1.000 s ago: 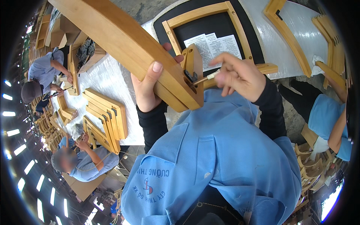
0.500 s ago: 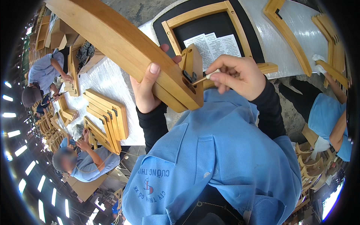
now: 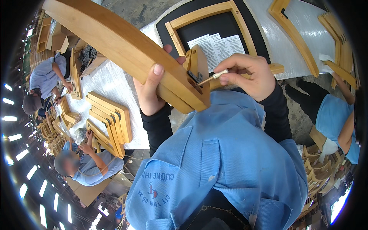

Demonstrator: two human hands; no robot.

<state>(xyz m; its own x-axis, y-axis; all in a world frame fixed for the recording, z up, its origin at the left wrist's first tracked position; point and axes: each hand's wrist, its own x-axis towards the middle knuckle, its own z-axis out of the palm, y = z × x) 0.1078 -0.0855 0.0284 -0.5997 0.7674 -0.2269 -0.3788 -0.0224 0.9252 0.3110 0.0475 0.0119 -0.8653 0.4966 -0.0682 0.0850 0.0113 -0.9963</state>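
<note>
My left hand (image 3: 150,92) grips a long, curved yellow-brown wooden frame part (image 3: 115,42), its thumb across the upper face and fingertips showing at the far side. The part slants from the upper left down to the middle. Near its lower end are a black metal bracket (image 3: 194,77) and a dark hole (image 3: 197,87). Between thumb and fingers, my right hand (image 3: 253,78) pinches a thin stick with a white wrapped end (image 3: 219,74). The stick's other end reaches into the hole; its tip is hidden.
A wooden frame (image 3: 203,11) and printed sheets (image 3: 218,48) lie on a black-topped table pad (image 3: 163,28). Angled wooden parts (image 3: 111,115) are stacked left, another part (image 3: 297,42) lies right. Co-workers (image 3: 90,168) work at left and right (image 3: 333,115).
My right fingers have shifted back along the stick, nearer its white end, and the hand has moved slightly right. The wooden part's lower end has moved a little. My left hand keeps its grip.
</note>
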